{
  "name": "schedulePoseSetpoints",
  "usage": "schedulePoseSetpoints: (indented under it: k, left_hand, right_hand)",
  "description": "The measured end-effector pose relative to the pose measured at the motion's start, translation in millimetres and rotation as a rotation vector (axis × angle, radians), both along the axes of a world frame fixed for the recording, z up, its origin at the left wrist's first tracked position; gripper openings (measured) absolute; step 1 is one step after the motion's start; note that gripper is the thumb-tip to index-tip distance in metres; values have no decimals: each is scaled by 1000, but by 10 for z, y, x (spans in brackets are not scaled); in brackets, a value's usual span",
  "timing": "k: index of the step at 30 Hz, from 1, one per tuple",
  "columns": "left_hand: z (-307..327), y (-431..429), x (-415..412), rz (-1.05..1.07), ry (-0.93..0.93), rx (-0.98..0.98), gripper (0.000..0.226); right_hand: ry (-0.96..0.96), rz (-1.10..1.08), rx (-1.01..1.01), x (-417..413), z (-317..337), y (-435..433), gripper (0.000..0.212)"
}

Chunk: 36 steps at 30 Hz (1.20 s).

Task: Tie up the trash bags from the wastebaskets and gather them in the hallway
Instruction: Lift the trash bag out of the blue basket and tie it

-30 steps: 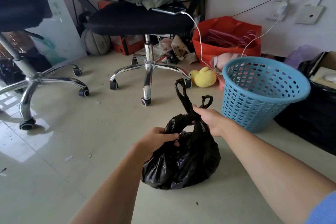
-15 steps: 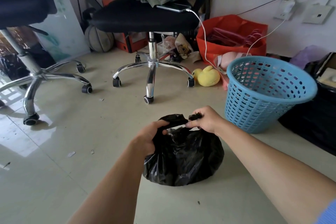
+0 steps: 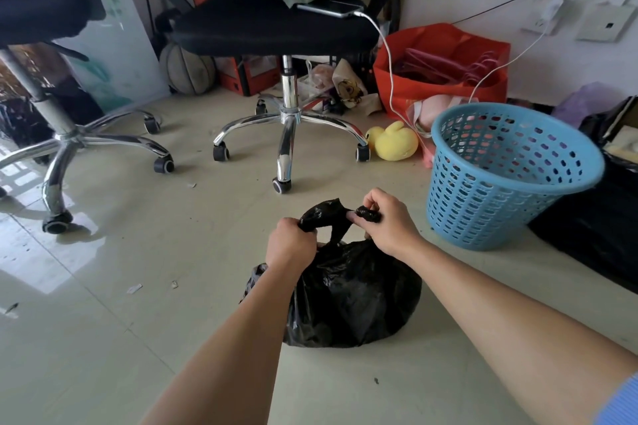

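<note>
On the floor (image 3: pixel 172 338), the left hand (image 3: pixel 290 247) and right hand (image 3: pixel 386 222) each clamp a twisted handle of the black trash bag (image 3: pixel 348 293), beside the blue wastebasket (image 3: pixel 500 179).

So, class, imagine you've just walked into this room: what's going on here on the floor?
A person is tying up a black trash bag that sits on the tiled floor. The left hand grips one handle and the right hand pinches the other, just above the bag's mouth. The knot does not look finished. A blue wastebasket, with no liner in it, stands apart to the right.
</note>
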State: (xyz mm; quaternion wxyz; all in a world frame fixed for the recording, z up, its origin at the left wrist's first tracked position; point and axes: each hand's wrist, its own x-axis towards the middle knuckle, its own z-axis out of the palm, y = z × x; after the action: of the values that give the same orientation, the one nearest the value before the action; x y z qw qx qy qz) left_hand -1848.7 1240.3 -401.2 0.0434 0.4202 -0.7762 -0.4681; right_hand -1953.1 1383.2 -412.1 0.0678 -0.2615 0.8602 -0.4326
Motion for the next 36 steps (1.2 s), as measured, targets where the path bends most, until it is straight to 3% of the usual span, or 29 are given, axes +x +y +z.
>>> schedulePoseSetpoints:
  k: [3, 6, 9, 12, 15, 17, 21, 23, 25, 28, 32, 36]
  left_hand:
    - [74, -37, -12, 168, 180, 280, 10]
    - [136, -90, -26, 190, 319, 544, 19]
    - [207, -107, -43, 318, 463, 650, 25]
    - [324, -144, -74, 555, 613, 745, 11]
    - [419, -147, -93, 611, 666, 824, 9]
    - [390, -113, -77, 520, 556, 634, 14]
    - [197, -40, -12, 104, 259, -65, 14]
    - [135, -4, 23, -97, 75, -380, 38]
    - [83, 21, 81, -170, -26, -554, 58]
    - [-16, -40, 209, -120, -84, -606, 63]
    - [-176, -211, 426, -76, -185, -615, 54]
    - [-225, -253, 451, -123, -252, -479, 48]
  right_hand:
    - [-119, -2, -76, -1, 0, -8, 34]
    - [-269, -58, -144, 1, 67, 5, 28]
    - [-461, -136, -220, 21, 110, -4, 37]
    - [-517, -261, -219, 5, 132, -43, 65]
    - [-560, -399, -234, -14, 181, -40, 51]
    - [-642, -451, -368, -40, 218, -20, 40]
    - [-855, -516, -632, -42, 315, 26, 31]
    - [-935, -556, -729, -90, 335, 56, 30]
    - [-1007, -606, -841, -166, 343, 117, 34]
    - [-1008, -722, -867, -272, 305, 280, 31]
    - [-920, -860, -737, -310, 215, 519, 28]
    - [-857, -935, -680, -349, 134, 618, 29]
